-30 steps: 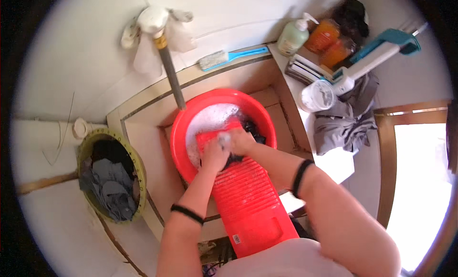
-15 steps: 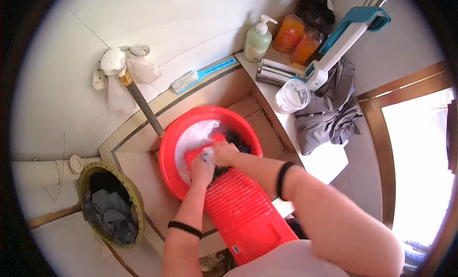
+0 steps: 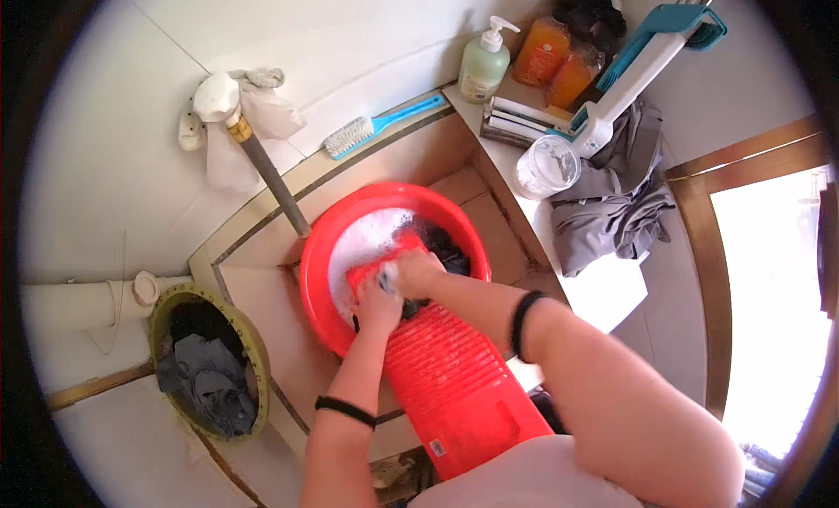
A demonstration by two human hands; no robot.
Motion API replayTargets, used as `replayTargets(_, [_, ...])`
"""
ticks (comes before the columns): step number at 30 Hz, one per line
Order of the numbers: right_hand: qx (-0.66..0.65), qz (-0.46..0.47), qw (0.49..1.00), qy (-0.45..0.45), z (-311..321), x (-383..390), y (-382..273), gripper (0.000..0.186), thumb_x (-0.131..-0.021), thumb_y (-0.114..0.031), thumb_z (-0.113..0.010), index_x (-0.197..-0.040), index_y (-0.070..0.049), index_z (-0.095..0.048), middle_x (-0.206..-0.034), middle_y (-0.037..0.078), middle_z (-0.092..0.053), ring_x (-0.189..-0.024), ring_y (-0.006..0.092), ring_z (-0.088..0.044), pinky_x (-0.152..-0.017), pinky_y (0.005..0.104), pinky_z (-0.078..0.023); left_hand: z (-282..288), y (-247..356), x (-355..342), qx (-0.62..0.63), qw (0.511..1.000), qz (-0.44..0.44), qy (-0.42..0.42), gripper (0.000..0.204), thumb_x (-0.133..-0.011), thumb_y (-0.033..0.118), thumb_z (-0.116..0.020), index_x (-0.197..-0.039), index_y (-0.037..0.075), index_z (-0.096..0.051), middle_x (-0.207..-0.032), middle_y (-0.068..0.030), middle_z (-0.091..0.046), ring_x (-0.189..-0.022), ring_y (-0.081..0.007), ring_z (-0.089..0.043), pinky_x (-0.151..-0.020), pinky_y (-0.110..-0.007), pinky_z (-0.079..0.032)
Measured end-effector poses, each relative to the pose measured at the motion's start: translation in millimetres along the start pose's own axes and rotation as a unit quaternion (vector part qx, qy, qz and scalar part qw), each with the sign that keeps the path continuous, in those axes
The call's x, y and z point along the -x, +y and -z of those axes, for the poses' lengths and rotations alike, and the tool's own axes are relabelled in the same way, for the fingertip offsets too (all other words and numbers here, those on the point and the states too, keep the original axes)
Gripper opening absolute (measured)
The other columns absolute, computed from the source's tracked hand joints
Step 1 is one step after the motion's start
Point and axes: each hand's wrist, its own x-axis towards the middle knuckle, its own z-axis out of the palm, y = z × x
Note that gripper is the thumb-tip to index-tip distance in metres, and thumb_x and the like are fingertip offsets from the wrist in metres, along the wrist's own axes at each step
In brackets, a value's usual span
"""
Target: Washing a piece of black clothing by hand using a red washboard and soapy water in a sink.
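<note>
A red washboard (image 3: pixel 441 355) slants out of a red basin (image 3: pixel 316 302) toward my body, its upper end standing in sudsy water (image 3: pixel 354 246). Over that upper end my hands meet. My left hand (image 3: pixel 378 307) is closed at a dark wet cloth (image 3: pixel 419 309), which shows below the fingers on the ridges. Against it, my right hand (image 3: pixel 416 274) is closed too, fingers partly hidden. A small whitish-blue bit, perhaps foam or cloth, shows between them. More dark cloth (image 3: pixel 447 247) lies in the water at the basin's right side.
The basin stands in a tiled sink (image 3: pixel 249 302). On its back ledge lies a blue scrubbing brush (image 3: pixel 376 128). A pump bottle (image 3: pixel 483 66), a clear tub (image 3: pixel 548 167), a mop (image 3: pixel 620 84) and grey clothing (image 3: pixel 612 219) crowd the right counter. A yellow-green basket (image 3: pixel 260 368) holds dark clothes at left.
The whole view has shifted slightly, so the surroundings sit a little to the right. Both hands stay together over the washboard, with only a small change in their pose.
</note>
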Motion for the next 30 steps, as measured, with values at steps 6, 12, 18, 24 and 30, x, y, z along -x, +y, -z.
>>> replayTargets(6, [-0.008, 0.301, 0.949, 0.093, 25, 170, 18, 0.040, -0.066, -0.046, -0.070, -0.090, -0.016, -0.063, -0.102, 0.007, -0.060, -0.108, 0.0282, -0.053, -0.081, 0.0449, -0.046, 20, 24, 165, -0.119, 0.916, -0.384, 0.005, 0.060, -0.066, 0.037, -0.072, -0.112, 0.003, -0.052, -0.111, -0.0194, -0.054, -0.106, -0.0382, -0.051, -0.091, -0.055, -0.037])
replayTargets(12, [0.038, 0.017, 0.983, 0.176, 1, 4, 5, 0.030, -0.079, -0.034, -0.060, -0.096, -0.010, -0.066, -0.094, 0.013, -0.063, -0.096, 0.0318, -0.061, -0.080, 0.0470, -0.049, 4, 17, -1, -0.164, 0.979, -0.073, 0.095, 0.047, -0.085, 0.036, -0.053, -0.118, 0.002, -0.054, -0.121, -0.0203, -0.055, -0.113, -0.0386, -0.051, -0.096, -0.057, -0.037])
replayTargets(18, [-0.008, 0.122, 0.991, -0.060, 13, 73, 34, 0.049, -0.079, -0.053, -0.057, -0.110, -0.016, -0.061, -0.107, 0.013, -0.060, -0.105, 0.0326, -0.057, -0.088, 0.0500, -0.045, 18, 22, 70, -0.131, 0.974, -0.166, -0.083, 0.059, -0.078, 0.043, -0.061, -0.120, 0.004, -0.050, -0.122, -0.0196, -0.053, -0.112, -0.0378, -0.051, -0.092, -0.058, -0.037])
replayTargets(24, [-0.021, 0.200, 0.978, 0.052, 22, 107, 15, 0.044, -0.069, -0.044, -0.066, -0.097, -0.011, -0.059, -0.097, 0.013, -0.060, -0.097, 0.0310, -0.058, -0.082, 0.0484, -0.044, 4, 12, 96, -0.149, 0.958, -0.243, 0.029, 0.061, -0.065, 0.042, -0.072, -0.107, 0.003, -0.054, -0.104, -0.0211, -0.058, -0.099, -0.0396, -0.056, -0.084, -0.053, -0.042])
replayTargets(30, [-0.048, -0.020, 0.996, 0.067, 12, -7, -6, 0.043, -0.081, -0.040, -0.057, -0.113, -0.011, -0.062, -0.120, 0.013, -0.057, -0.117, 0.0315, -0.050, -0.094, 0.0496, -0.043, 8, -19, -17, -0.169, 0.978, -0.086, 0.088, 0.047, -0.085, 0.030, -0.056, -0.122, 0.001, -0.051, -0.124, -0.0221, -0.054, -0.116, -0.0388, -0.049, -0.097, -0.049, -0.041])
